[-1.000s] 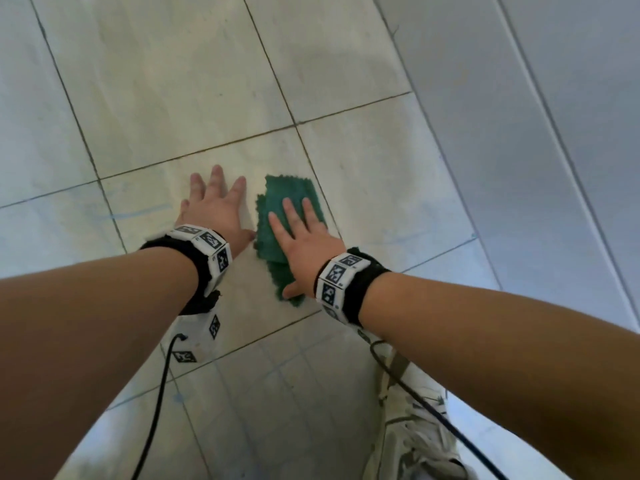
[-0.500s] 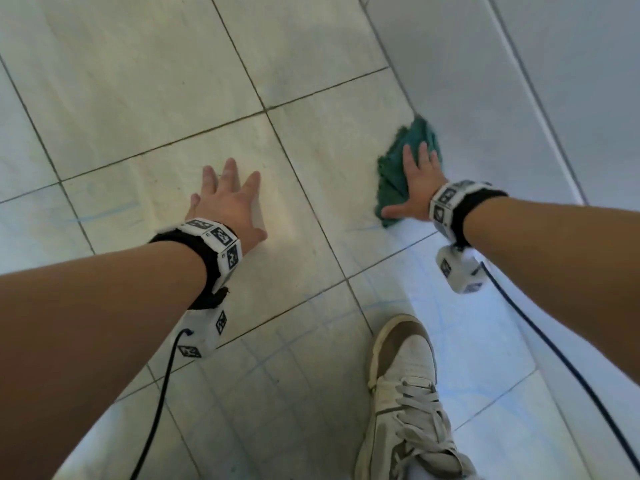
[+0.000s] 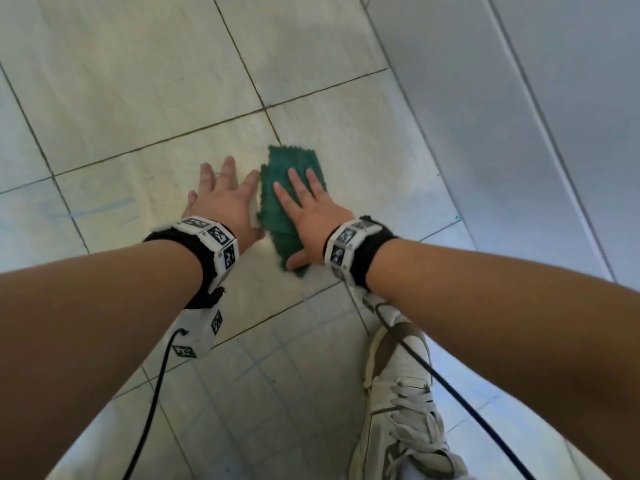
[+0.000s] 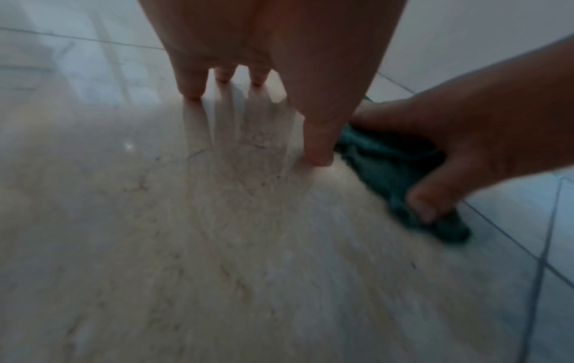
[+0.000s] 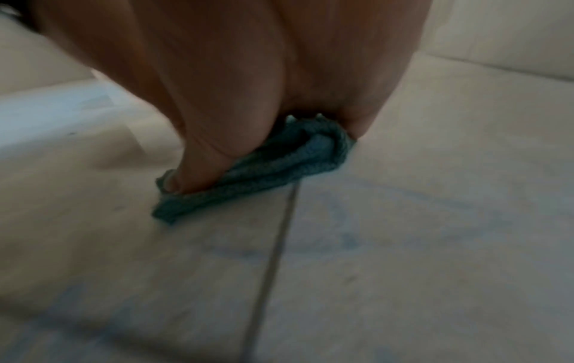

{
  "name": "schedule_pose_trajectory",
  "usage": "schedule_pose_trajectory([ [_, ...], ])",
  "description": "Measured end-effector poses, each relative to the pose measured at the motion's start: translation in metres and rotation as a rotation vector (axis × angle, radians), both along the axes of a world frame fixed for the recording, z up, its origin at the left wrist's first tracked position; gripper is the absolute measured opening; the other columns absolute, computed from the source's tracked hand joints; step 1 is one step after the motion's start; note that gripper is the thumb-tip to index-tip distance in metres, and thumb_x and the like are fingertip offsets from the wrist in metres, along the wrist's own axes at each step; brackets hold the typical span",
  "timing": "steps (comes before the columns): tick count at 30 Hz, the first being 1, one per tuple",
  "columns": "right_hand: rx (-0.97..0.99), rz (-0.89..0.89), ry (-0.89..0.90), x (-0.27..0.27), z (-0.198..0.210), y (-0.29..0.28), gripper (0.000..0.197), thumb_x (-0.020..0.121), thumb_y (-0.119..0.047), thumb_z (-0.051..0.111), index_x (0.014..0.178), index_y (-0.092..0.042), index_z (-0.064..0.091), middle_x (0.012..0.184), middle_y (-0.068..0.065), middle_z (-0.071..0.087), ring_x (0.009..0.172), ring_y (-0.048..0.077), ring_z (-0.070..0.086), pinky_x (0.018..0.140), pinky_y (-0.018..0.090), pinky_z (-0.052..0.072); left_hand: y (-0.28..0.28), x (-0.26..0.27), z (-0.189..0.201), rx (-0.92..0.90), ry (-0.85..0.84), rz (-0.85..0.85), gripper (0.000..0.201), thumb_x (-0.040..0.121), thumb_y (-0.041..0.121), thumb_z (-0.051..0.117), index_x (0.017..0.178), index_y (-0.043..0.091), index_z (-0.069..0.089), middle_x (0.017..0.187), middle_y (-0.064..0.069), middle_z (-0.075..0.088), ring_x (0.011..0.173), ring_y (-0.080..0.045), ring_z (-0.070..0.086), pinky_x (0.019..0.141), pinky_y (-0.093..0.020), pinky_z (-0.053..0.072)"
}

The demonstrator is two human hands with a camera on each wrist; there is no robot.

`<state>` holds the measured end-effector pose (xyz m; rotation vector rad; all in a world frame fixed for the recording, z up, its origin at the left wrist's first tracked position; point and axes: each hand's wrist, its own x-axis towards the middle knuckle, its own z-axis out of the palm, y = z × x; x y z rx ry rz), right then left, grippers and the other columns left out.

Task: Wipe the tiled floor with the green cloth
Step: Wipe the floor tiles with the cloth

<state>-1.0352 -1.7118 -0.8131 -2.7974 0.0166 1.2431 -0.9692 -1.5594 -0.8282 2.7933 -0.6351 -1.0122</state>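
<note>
Left hand beside green cloth; white shoe seemingly near.

Both hands flat, fingers extended

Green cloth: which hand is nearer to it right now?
Right. The right hand lies flat on the green cloth, pressing it onto the tiled floor. The left hand rests on bare tile just beside the cloth's left edge.

The floor is bare far ahead and to the left. On the right, a wall blocks the way. Near, a white shoe and two black cables lie in the path.
</note>
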Motion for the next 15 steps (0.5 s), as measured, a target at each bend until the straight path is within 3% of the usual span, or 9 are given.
schedule_pose_trajectory([
  [2, -0.065, -0.042, -0.029, 0.013, 0.005, -0.028, 0.133, 0.075, -0.064, 0.073, 0.155, -0.016, -0.023, 0.160, 0.014, -0.029, 0.147, 0.038, -0.024, 0.121, 0.048, -0.002, 0.001, 0.001, 0.000, 0.020, 0.006, -0.013, 0.100, 0.085, 0.045, 0.071, 0.157, 0.036, 0.003, 0.163, 0.000, -0.020, 0.150, -0.034, -0.016, 0.121, -0.054, 0.012],
  [4, -0.128, -0.191, -0.048, 0.017, 0.008, -0.069, 0.132, 0.076, -0.068, 0.069, 0.154, -0.013, -0.023, 0.160, 0.018, -0.027, 0.148, 0.040, -0.021, 0.120, 0.047, -0.006, 0.001, 0.002, 0.001, 0.037, 0.026, -0.014, 0.100, 0.086, 0.044, 0.071, 0.157, 0.036, 0.001, 0.163, 0.001, -0.023, 0.149, -0.033, -0.018, 0.121, -0.053, 0.010],
  [8, -0.258, -0.415, 0.015, -0.014, 0.007, -0.148, 0.135, 0.074, -0.069, 0.070, 0.154, -0.013, -0.024, 0.161, 0.019, -0.025, 0.150, 0.040, -0.015, 0.124, 0.047, 0.000, -0.001, 0.002, 0.000, 0.027, 0.032, -0.014, 0.101, 0.086, 0.043, 0.072, 0.157, 0.036, 0.001, 0.162, 0.001, -0.024, 0.149, -0.033, -0.018, 0.121, -0.054, 0.010],
  [11, -0.233, -0.461, 0.022, -0.045, 0.002, -0.161, 0.137, 0.073, -0.063, 0.075, 0.154, -0.016, -0.025, 0.162, 0.015, -0.026, 0.151, 0.036, -0.016, 0.124, 0.046, 0.003, 0.001, 0.002, 0.000, 0.019, 0.031, -0.021, 0.100, 0.086, 0.043, 0.072, 0.157, 0.035, 0.001, 0.162, 0.001, -0.023, 0.149, -0.034, -0.018, 0.121, -0.054, 0.010],
  [15, -0.243, -0.464, 0.052, -0.052, 0.006, -0.144, 0.136, 0.075, -0.063, 0.074, 0.153, -0.015, -0.026, 0.160, 0.017, -0.028, 0.149, 0.042, -0.017, 0.123, 0.050, 0.001, 0.002, 0.002, 0.002, 0.012, 0.033, -0.026, 0.099, 0.087, 0.042, 0.071, 0.157, 0.034, 0.001, 0.163, 0.000, -0.023, 0.149, -0.034, -0.018, 0.121, -0.053, 0.009],
])
